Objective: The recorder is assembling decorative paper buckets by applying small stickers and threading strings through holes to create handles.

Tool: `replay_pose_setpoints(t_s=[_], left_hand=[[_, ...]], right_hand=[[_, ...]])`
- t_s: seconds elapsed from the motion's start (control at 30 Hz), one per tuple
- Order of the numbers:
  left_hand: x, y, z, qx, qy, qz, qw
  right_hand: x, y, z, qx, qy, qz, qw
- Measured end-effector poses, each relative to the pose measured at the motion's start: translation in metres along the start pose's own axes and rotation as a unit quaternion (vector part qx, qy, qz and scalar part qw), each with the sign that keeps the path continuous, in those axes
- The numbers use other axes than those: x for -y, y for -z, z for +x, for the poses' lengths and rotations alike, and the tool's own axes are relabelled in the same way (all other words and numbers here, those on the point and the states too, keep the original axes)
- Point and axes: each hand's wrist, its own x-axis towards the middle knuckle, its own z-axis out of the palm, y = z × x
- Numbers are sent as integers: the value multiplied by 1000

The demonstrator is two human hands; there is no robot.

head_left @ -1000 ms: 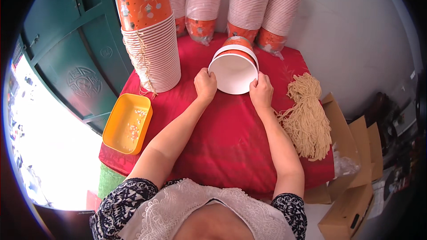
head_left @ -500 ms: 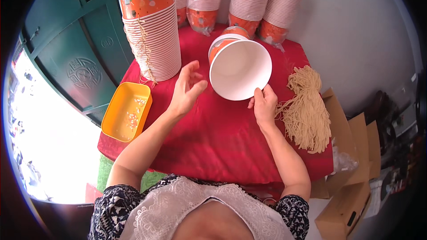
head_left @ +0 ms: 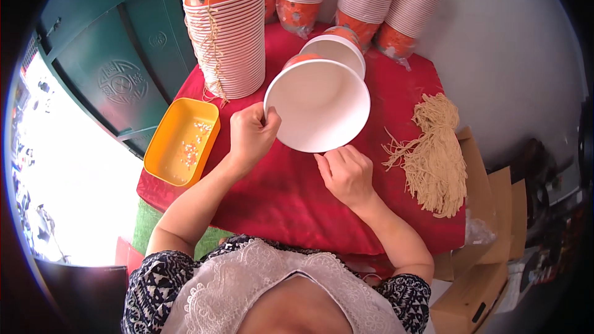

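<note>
A paper bucket (head_left: 318, 108), white inside with an orange printed outer wall, is tilted so that its mouth faces me. My left hand (head_left: 250, 139) is closed on the left side of its rim, thumb over the edge. At the lower rim, my right hand (head_left: 348, 174) pinches the edge with bent fingers. Just behind lies a second paper bucket (head_left: 340, 51) on its side, partly covered by the first. Nothing shows inside the held bucket.
A tall stack of nested paper buckets (head_left: 232, 49) with strings hanging on it stands upside down at left. Nearer is a yellow tray (head_left: 162, 158) holding small bits. Tan strings (head_left: 436, 167) lie at right on the red tablecloth (head_left: 278, 210). Bagged stacks (head_left: 365, 0) line the back; cardboard boxes (head_left: 479, 278) stand lower right.
My left hand has gone from open and apart to gripping the rim. My right hand has shifted left along the lower rim. The front bucket has moved nearer and left, apart from the one behind.
</note>
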Motion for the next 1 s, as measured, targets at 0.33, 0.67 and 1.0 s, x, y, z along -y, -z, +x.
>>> replay_pose_setpoints(t_s=[0.33, 0.67, 1.0], left_hand=[[-17, 4, 12, 31, -198, 109, 974], [6, -15, -14, 119, 3, -134, 984], [8, -24, -43, 133, -57, -75, 987]], right_hand=[[7, -4, 13, 139, 61, 20, 988], [-1, -16, 4, -21, -142, 224, 964], [-10, -27, -19, -62, -290, 411, 862]])
